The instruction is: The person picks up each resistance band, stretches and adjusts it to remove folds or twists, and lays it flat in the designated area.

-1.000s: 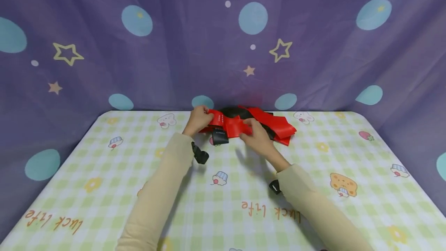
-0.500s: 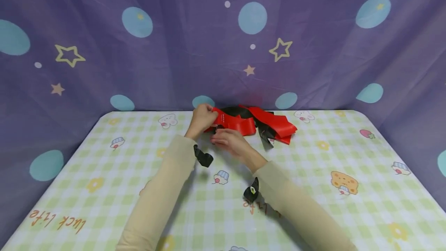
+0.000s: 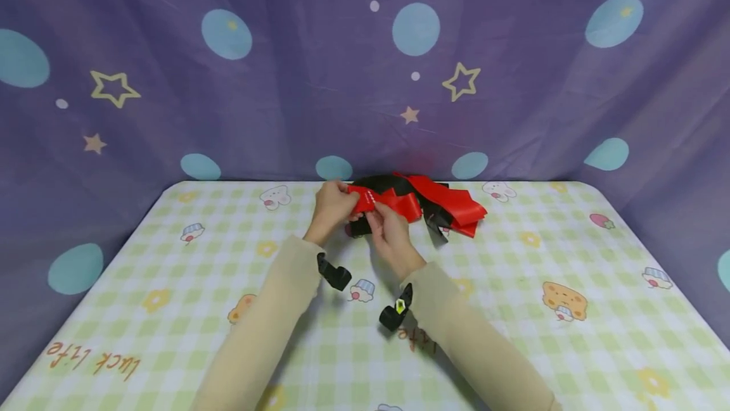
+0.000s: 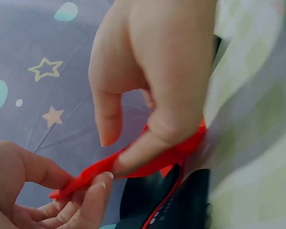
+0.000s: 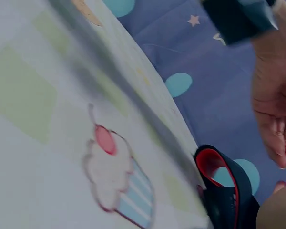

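Observation:
Red flat band [image 3: 362,198] with white print lies at the table's back edge, between the two hands in the head view. My left hand [image 3: 332,210] pinches its left part; in the left wrist view the thumb presses along the red band [image 4: 152,160]. My right hand [image 3: 390,233] pinches the band just to the right, and its fingertips [image 4: 93,205] hold the band's free end. Beneath the hands is a black band [image 4: 148,195] with a red inner side, rolled into a loop [image 5: 224,176] in the right wrist view. The fingers partly hide the red band.
More red strips [image 3: 450,199] and black strips [image 3: 436,218] lie in a heap to the right of the hands. A checked cloth [image 3: 513,354] with cartoon prints covers the table. A purple curtain [image 3: 319,113] hangs right behind the back edge. Small black cameras [image 3: 336,277] sit on both sleeves.
The right hand has let go of the red band farther right, moved left past the black flap, and now pinches the band beside the left hand. The left hand has kept its hold.

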`<state>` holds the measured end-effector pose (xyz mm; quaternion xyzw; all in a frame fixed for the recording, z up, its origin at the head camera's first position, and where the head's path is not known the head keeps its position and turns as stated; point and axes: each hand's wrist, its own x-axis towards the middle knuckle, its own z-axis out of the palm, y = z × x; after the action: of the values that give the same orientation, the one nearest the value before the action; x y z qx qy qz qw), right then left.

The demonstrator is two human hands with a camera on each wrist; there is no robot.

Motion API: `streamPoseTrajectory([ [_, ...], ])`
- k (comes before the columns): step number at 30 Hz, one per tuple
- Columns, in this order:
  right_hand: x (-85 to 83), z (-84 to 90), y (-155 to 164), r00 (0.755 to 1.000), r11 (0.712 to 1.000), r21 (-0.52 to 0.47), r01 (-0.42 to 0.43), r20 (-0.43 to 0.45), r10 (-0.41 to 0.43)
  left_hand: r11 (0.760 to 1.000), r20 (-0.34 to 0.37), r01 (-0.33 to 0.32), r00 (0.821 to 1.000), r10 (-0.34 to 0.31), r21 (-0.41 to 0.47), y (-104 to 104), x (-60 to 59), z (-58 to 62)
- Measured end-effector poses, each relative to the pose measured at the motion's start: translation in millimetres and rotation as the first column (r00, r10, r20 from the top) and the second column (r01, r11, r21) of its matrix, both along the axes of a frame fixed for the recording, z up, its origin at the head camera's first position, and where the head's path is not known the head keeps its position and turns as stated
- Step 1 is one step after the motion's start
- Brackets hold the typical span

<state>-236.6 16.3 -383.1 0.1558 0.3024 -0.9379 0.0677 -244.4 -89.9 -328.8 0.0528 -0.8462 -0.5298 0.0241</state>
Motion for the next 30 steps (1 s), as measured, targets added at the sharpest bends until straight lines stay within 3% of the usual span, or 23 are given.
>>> streamPoseTrajectory([
  [4,-5.5,4.2,2,0.998,0.995,0.069,0.067,-0.021,-0.066,0.998,0.039,0.034,0.999,-0.036,0.053,-2,7.5,-3.0],
  [8,-10.9,5.3,2,0.990,0.976,0.175,0.130,-0.072,-0.119,0.995,0.025,0.068,0.997,-0.070,0.075,-2,19.1,-6.7],
  [15,-18.1,5.0,6,0.963,0.890,0.383,0.247,-0.196,-0.183,0.995,-0.048,0.091,0.995,-0.088,0.052,-1,40.3,-19.2],
  [23,-22.9,17.8,18,0.973,0.822,0.531,0.208,-0.196,-0.119,0.994,-0.063,0.079,0.995,-0.074,0.075,6,63.2,-32.4],
  [25,-24.5,21.0,23,0.975,0.821,0.537,0.192,-0.197,-0.099,0.993,-0.060,0.084,0.995,-0.079,0.087,7,68.4,-35.8],
  [30,-27.5,30.8,32,0.983,0.874,0.469,0.129,-0.175,-0.051,0.986,-0.039,0.086,0.996,-0.081,0.143,9,79.1,-42.2],
])
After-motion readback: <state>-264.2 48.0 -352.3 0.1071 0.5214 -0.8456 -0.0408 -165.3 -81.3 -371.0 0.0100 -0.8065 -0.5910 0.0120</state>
